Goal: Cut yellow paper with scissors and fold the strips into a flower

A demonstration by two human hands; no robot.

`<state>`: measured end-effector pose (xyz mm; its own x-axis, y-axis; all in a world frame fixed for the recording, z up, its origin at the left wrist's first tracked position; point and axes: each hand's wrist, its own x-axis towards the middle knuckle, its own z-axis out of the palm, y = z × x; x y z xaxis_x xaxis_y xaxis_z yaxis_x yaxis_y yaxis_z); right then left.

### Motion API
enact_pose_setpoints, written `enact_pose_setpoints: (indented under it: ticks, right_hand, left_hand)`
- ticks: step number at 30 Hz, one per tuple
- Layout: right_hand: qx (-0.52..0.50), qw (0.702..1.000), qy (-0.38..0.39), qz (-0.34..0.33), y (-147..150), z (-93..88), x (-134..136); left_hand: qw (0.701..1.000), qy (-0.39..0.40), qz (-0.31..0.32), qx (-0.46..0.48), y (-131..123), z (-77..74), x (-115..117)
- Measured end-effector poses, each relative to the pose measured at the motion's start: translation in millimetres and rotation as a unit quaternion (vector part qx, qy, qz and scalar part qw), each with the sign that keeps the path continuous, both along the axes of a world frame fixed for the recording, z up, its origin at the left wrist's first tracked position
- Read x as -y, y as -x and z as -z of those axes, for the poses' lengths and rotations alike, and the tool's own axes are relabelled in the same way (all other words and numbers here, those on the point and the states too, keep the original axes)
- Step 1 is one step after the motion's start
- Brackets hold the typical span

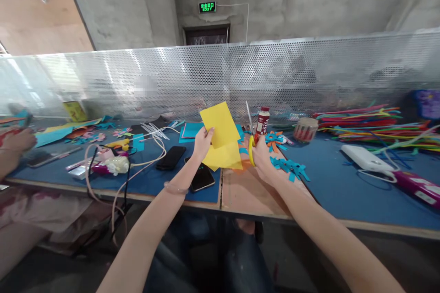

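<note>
Bare concrete wall (292, 4) and a perforated metal divider (292, 66) rise behind the blue tabletop (343, 201) in the head view. Above its near edge, the left hand (203, 143) pinches the lower left side of a yellow paper sheet (222, 121), thumb laid on its face; more yellow paper (227, 158) shows just below. The right hand's (262, 158) fingers curl around the yellow-handled scissors (252, 146), blades up; their exact grip is hidden. Paper this thin should be light, bendy and easily creased, best pinched near an edge; the scissors, rigid, suit holding by their loops.
</note>
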<state>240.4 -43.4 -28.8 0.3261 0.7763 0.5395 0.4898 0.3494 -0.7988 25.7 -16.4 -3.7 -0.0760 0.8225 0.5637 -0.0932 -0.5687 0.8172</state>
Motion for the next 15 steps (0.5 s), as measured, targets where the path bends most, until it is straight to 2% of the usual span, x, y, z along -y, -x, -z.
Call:
enact_pose_setpoints:
  ticks: [5, 15]
  right_hand:
    - [0.089, 0.993, -0.009, 0.082, -2.9, 3.7, -2.4]
    - [0.196, 0.971, -0.045, 0.126, -7.2, -5.4, 4.5]
  left_hand:
    - [1.0, -0.004, 0.022, 0.014, 0.4, 2.0, -1.7]
    - [0.997, 0.004, 0.05, 0.051, -2.5, 3.6, -3.3]
